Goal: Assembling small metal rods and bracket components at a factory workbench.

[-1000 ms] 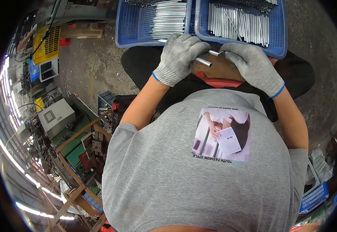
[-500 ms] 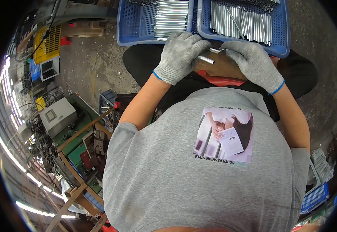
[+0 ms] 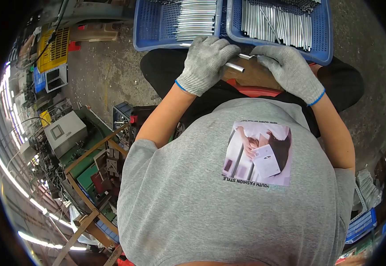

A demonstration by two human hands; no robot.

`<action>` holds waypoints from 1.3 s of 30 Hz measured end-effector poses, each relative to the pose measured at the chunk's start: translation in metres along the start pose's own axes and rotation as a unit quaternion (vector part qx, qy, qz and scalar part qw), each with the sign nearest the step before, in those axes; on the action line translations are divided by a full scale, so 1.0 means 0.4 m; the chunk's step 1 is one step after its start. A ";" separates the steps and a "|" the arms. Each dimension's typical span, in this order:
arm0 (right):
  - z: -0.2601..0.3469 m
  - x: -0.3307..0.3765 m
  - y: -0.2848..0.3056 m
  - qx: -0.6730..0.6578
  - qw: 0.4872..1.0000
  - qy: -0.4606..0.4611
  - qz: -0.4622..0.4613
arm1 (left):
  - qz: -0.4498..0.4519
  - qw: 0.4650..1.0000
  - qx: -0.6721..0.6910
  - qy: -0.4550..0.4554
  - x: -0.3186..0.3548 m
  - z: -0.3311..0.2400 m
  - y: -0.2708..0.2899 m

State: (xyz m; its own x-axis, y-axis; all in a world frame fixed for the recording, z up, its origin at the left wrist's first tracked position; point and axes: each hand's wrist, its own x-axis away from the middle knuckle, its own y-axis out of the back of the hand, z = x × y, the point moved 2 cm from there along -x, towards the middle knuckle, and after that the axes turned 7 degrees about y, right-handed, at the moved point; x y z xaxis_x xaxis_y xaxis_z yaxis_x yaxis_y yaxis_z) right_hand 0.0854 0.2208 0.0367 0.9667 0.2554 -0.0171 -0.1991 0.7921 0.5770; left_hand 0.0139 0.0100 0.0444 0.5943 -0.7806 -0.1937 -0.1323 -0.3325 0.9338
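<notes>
My left hand (image 3: 207,62), in a grey knit glove with a blue cuff edge, is closed around slim shiny metal tubes. One metal tube (image 3: 235,67) sticks out below its fingers toward the right. A second metal piece (image 3: 246,56) shows between the two hands; its right end reaches my right fingertips. My right hand (image 3: 290,71), gloved the same way, pinches at that end with thumb and fingers. What exactly lies between those fingertips is partly hidden. Both hands are above my lap, close to the near rims of two baskets.
A blue basket (image 3: 157,43) at the far left holds metal tubes in a row. Another blue basket (image 3: 323,44) beside it holds many more. On the left are a green workbench (image 3: 75,153), a grey control box (image 3: 66,133) and a yellow crate (image 3: 53,51).
Hardly anything differs. The lower tube and my left hand have shifted very slightly left, while both hands keep the same grip.
</notes>
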 end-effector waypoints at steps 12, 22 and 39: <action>-0.031 0.004 -0.083 -0.055 0.998 0.007 -0.025 | -0.022 1.000 0.005 0.019 0.025 0.039 -0.014; -0.057 -0.022 -0.096 -0.130 0.987 -0.091 -0.032 | 0.056 0.990 -0.080 0.099 0.004 0.326 -0.151; -0.038 0.016 -0.049 0.028 0.996 -0.044 -0.074 | 0.170 0.975 0.098 0.105 -0.024 0.144 -0.071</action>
State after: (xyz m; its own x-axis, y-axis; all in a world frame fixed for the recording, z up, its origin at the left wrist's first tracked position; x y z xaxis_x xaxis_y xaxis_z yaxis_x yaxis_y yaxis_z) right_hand 0.0932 0.2155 0.0129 0.9956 0.0870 -0.0357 -0.0464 0.7847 0.6182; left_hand -0.0340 -0.0035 0.0024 0.6353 -0.7453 0.2024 -0.4875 -0.1837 0.8536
